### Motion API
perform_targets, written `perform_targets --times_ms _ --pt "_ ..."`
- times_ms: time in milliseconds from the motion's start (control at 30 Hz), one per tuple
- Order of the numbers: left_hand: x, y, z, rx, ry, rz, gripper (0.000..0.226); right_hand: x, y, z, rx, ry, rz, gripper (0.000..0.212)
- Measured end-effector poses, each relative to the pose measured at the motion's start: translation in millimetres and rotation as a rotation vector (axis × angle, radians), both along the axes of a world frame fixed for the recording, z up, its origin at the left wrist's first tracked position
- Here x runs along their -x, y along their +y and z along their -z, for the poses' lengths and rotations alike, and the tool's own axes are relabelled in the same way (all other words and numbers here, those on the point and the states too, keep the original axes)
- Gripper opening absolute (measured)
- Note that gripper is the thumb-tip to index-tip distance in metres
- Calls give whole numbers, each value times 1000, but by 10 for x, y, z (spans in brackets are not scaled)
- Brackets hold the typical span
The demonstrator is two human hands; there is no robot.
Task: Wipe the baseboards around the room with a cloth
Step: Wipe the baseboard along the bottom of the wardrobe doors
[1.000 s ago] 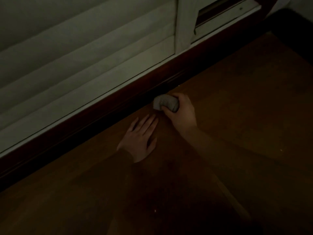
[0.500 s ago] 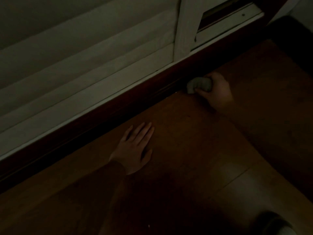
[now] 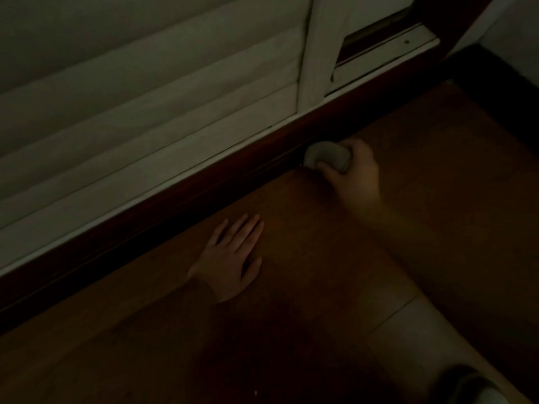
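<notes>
Pretty dark room, so a lot of detail is lost. Above the baseboard there's a pale slatted shutter with a white upright post splitting it from a narrower section on the right, where a dark gap shows behind a white bottom rail. The floor is warm brown wood, with a paler strip running across the lower right and something rounded and dark poking in at the bottom right corner, can't tell what it is. The far right corner goes almost black. Nothing sits on the floor along the baseboard apart from the two hands.

The baseboard itself is a dark reddish-brown strip running diagonally from lower left to upper right, right under the shutter's white bottom edge, with a groove line or two along it.

The cloth is a small light grey wad, pressed against the baseboard just below the post. The right hand has its fingers curled tight around it, thumb underneath. The left hand is flat on the floor, fingers stretched out and close together, holding nothing, near the baseboard but not touching it, well apart from the cloth.
</notes>
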State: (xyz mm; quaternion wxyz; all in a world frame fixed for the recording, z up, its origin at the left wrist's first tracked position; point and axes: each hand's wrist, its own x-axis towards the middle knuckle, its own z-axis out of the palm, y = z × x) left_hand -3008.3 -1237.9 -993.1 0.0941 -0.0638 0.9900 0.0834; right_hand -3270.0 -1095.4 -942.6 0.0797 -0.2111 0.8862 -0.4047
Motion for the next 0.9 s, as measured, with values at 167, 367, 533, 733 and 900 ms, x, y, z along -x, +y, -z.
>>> perform_targets --times_ms 167,367,533,733,900 --pt "8 -13 15 4 4 -1 68 -611 -304 18 133 27 -88 51" --pt "7 5 15 23 29 -3 67 -916 -483 -52 151 18 -322 44" --pt "-7 0 31 1 10 -7 67 -713 -453 -103 129 13 -336 38" --pt "-21 -22 73 3 17 1 66 45 -122 -167 -17 73 -202 40" --pt "-5 -45 91 4 7 13 66 671 91 -241 -125 84 -83 44"
